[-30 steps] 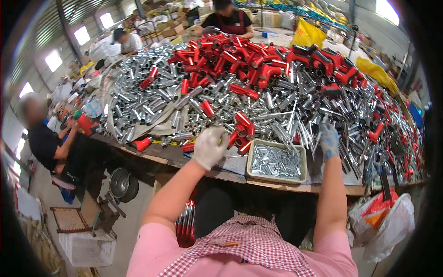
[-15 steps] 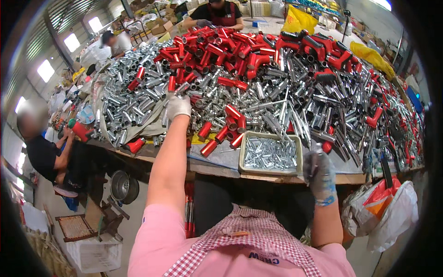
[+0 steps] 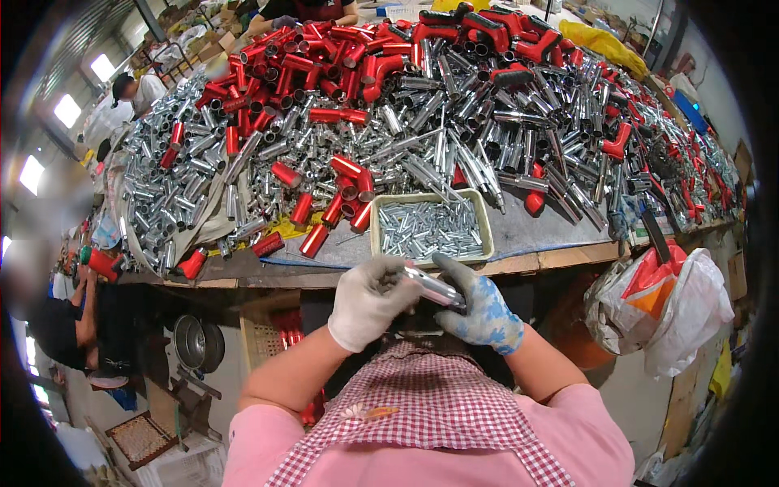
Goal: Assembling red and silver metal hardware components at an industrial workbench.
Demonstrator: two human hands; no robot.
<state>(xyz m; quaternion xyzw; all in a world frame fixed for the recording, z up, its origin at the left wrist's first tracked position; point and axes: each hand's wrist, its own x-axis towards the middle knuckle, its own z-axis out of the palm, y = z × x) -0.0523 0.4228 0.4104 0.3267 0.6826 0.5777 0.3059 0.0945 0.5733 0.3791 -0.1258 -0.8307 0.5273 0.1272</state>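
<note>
A shiny silver metal tube (image 3: 436,288) is held in front of my apron, just below the table's near edge, tilted down to the right. My left hand (image 3: 372,302), in a white glove, pinches its upper left end with curled fingers. Around the lower right end close the fingers of my right hand (image 3: 480,308), in a grey glove with blue patches. A cream plastic tray (image 3: 488,235) stands on the table right above my hands, with many small silver pins (image 3: 430,230) lying in it. Several red tubes (image 3: 332,209) lie left of the tray.
Behind the tray spreads a heap of silver tubes (image 3: 519,122), topped by red tubes (image 3: 349,81) and red-and-black handles (image 3: 487,28). White plastic bags (image 3: 690,308) hang at the right edge. One person (image 3: 57,325) works at the left, another (image 3: 316,10) across the table.
My left hand has come back from the heap toward my body. My right hand has moved left to meet it, and both now hold the silver tube. The view has shifted right.
</note>
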